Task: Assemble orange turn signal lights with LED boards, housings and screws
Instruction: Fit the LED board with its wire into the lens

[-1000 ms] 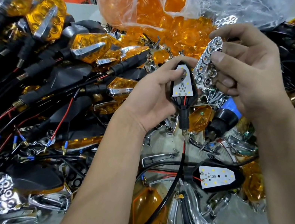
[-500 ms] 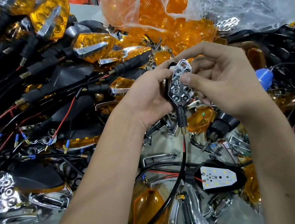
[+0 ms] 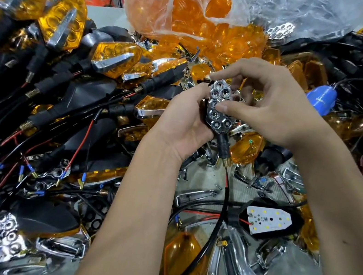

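Chrome, the honeycomb-holed reflector plate (image 3: pixel 220 106) that our right hand (image 3: pixel 270 109) had carried in now covered the black housing (image 3: pixel 221 133) gripped by our left hand (image 3: pixel 184 123), right fingertips pinching it down, ready for a lens.

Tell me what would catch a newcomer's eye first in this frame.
Probably the two hands at centre: the left hand grips a black housing while the right hand presses a chrome honeycomb reflector onto it. Behind them a clear bag of orange lenses glows at top centre, and finished orange turn signals pile up on the left.
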